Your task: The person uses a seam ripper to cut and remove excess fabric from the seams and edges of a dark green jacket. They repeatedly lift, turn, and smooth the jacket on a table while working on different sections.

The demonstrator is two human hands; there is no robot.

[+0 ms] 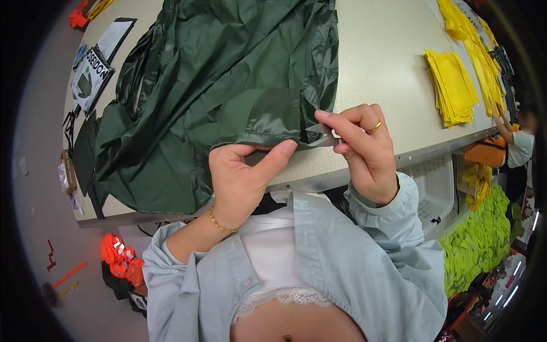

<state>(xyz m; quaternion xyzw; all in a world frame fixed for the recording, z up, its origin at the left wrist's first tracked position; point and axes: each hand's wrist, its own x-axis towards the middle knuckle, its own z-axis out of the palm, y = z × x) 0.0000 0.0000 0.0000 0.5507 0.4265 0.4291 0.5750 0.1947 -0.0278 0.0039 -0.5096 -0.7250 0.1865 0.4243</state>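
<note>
from my remote seat i see a dark green garment (228,62), glossy and rumpled, spread over a pale table (387,85), its cloth reaching the near edge and running out past the top of my view. at upper left, bold dark lettering crosses a white packet (91,82) that also carries a green picture; more dark letters mark a white strip (472,21) at upper right, beside yellow cloth (476,51). the garment's long axis leads away from the person, while a stitched edge (250,137) lies crosswise, left to right, at the near side. the person's left hand (242,171) pinches that edge between thumb and forefinger, thumb uppermost. the right hand (367,151), wearing a gold ring (374,126), has thumb and fingers closed around small metal snips (325,140), partly hidden; their blades point left toward the garment, and i cannot tell whether they touch it. a folded yellow stack (452,88) sits well apart on the table's right side. at far right, a co-worker (521,149) reaches toward the yellow cloth, above a lime-green pile (478,242).
</note>
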